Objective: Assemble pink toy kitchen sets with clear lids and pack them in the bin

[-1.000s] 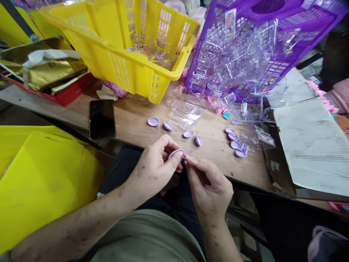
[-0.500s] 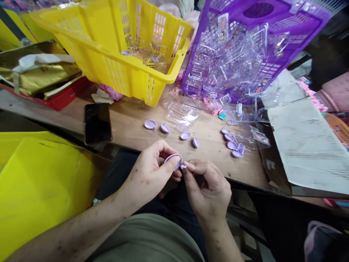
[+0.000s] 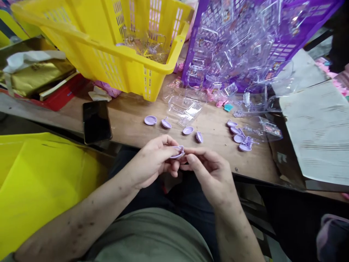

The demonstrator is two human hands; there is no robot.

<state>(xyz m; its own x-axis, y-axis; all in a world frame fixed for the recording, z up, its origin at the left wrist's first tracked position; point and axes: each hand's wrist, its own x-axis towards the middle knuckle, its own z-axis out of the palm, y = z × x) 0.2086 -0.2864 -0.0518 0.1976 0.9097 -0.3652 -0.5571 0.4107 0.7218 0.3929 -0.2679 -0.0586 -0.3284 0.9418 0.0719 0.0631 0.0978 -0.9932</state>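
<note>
My left hand [image 3: 156, 156] is closed around a small oval purple plastic piece [image 3: 178, 153], the thumb pressed inside its rim. At that piece's right end, the fingertips of my right hand [image 3: 208, 169] are pinched together; the small part there is mostly hidden by the fingers. Both hands are held just over the table's front edge. Beyond them lie several loose purple oval pieces, one of them a shallow dish [image 3: 188, 130]. Off to the right sits a small cluster of like purple pieces [image 3: 239, 138].
A yellow basket [image 3: 109, 54] and a purple basket [image 3: 188, 62] holding clear plastic cases stand behind. A phone [image 3: 96, 122] lies at left, near a red tray [image 3: 58, 98]. More clear cases [image 3: 185, 109] lie mid-table. A cardboard box flap [image 3: 319, 134] borders the right side.
The held purple piece has been tilted from facing up to nearly edge-on. My right hand's thumb and fingers have shifted at its end. The whole view has moved slightly.
</note>
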